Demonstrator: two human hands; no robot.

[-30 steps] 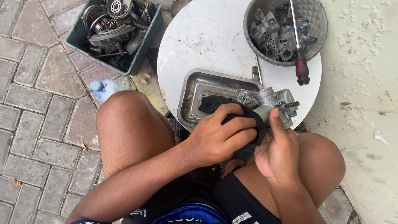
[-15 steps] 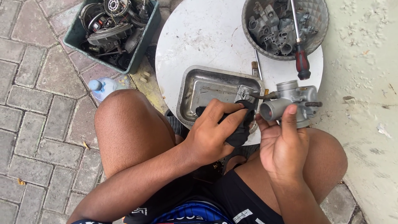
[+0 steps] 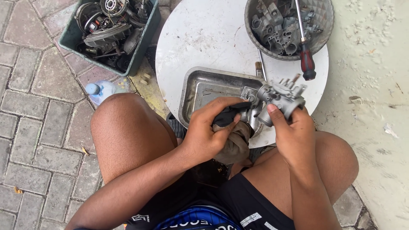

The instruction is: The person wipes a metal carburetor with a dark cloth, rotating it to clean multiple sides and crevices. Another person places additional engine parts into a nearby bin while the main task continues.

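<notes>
My right hand (image 3: 294, 132) grips a grey metal carburettor (image 3: 277, 100) from below, holding it over the edge of the round white table (image 3: 204, 38). My left hand (image 3: 211, 130) holds a dark, dirty rag (image 3: 232, 136) and presses part of it against the carburettor's left side. Both hands are above my knees. Just behind them a rectangular steel tray (image 3: 204, 87) sits on the table.
A grey basket (image 3: 317, 25) of metal parts stands at the table's back right, with a red-handled screwdriver (image 3: 306, 59) leaning out of it. A green bin (image 3: 110, 32) of engine parts sits on the brick paving at upper left. A plastic bottle (image 3: 100, 90) lies by my left knee.
The carburettor was turned and moved a little to the right in my right hand. My left hand shifted the rag along its side.
</notes>
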